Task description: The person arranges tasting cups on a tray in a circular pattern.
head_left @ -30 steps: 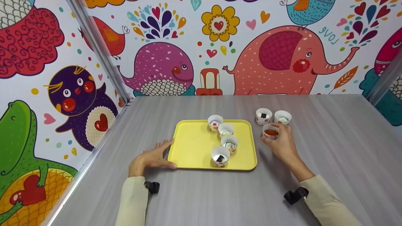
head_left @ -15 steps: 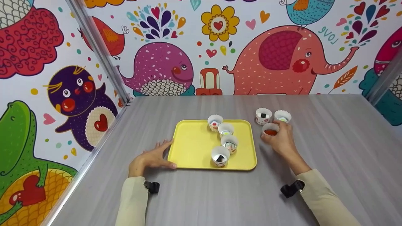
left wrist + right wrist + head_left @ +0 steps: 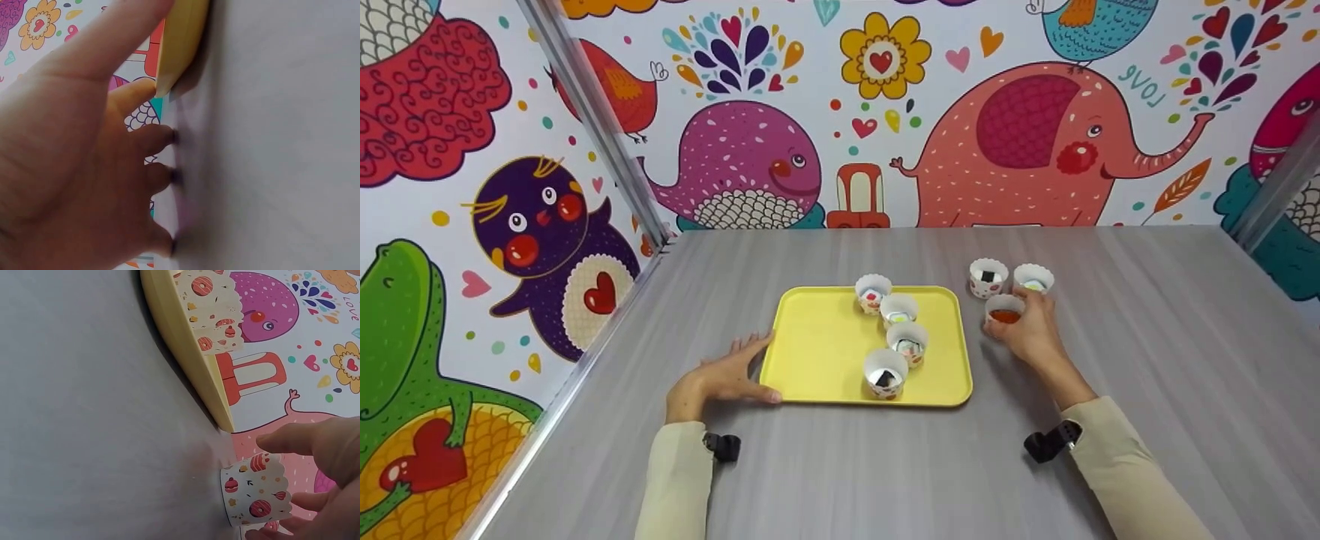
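My right hand (image 3: 1033, 330) has its thumb and fingers curled round a white patterned paper baking cup (image 3: 256, 489) with an orange-red piece in it. That cup stands on the table right of a yellow tray (image 3: 810, 345). Two more baking cups sit just behind it: one with a black-and-white piece (image 3: 988, 278), one partly hidden by my fingers (image 3: 1033, 277). My left hand (image 3: 727, 373) lies at the tray's left edge, fingers spread, thumb at the front corner. Several baking cups stand on the tray's right half, the front one (image 3: 886, 373) holding a black-and-white piece.
The grey wood-look table (image 3: 840, 465) stretches around the tray. Cartoon-printed walls (image 3: 780, 165) enclose its back and left sides, with a metal corner post (image 3: 600, 127) at the back left. Each wrist wears a small black camera.
The right forearm and wrist have swung slightly to the left, while the fingers stay around the same baking cup. The left hand, tray and other cups look unmoved.
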A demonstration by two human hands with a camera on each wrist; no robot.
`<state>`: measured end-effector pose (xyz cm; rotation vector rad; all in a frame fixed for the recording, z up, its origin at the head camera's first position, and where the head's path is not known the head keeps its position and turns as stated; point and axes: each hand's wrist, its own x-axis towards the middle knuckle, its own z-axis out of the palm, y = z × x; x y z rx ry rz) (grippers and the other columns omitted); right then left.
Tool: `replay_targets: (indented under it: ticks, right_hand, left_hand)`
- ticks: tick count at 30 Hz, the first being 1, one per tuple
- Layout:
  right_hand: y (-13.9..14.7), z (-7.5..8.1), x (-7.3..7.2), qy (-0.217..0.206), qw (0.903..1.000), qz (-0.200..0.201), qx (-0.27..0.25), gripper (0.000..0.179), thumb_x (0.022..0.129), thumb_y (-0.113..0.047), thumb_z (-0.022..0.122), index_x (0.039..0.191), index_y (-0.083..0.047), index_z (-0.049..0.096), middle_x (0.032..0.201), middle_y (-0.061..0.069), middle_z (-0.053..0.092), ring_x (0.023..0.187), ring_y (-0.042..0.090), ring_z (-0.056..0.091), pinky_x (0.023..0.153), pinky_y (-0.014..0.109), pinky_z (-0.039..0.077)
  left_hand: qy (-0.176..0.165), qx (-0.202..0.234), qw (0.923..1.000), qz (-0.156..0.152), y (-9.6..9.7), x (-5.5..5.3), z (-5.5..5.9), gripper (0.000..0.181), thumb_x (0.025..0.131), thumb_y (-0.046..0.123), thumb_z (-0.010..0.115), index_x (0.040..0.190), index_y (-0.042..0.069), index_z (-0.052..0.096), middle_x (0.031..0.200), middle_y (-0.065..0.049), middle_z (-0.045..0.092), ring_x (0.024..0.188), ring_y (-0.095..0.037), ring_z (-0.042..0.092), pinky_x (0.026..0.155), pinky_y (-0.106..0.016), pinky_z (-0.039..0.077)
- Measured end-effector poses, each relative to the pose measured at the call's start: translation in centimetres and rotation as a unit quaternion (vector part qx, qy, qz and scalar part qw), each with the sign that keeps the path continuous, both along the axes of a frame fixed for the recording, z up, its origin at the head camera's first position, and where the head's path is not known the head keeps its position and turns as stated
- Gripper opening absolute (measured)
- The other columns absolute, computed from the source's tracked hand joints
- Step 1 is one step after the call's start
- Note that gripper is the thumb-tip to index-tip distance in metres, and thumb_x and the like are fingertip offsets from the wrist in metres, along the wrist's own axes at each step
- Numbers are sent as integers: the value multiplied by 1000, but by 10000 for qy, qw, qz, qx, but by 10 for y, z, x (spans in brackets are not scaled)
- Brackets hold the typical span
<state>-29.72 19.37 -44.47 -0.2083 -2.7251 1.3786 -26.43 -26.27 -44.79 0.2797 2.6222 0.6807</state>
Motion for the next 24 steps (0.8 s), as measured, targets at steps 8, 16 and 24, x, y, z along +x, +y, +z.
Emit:
replay_targets:
  ticks: [8,16,24]
  right_hand:
    - [2,-4,-4,-72,9996,18,-275,82,85,-8,76,150,11,29,151,36,23,136,48,35,120,55,31]
    - [5,-8,-6,-157,9992,141,-350,83,86,-8,74,152,9,26,150,33,31,136,45,39,118,55,34]
    - [8,-7,-8,-348,9978,258,-511,86,87,-8,74,154,7,23,151,32,34,135,44,42,117,54,35]
  left_hand:
    - [0,75,10000,17,0,0,0,121,72,59,83,163,18,14,168,-23,4,154,-48,-3,106,-85,-4]
    - [-38,23,10000,35,0,2,-1,120,73,59,82,163,19,13,168,-22,3,154,-48,-3,106,-85,-5]
    - [53,55,10000,24,1,1,2,120,72,58,83,162,19,15,168,-22,6,153,-49,-3,105,-86,-4]
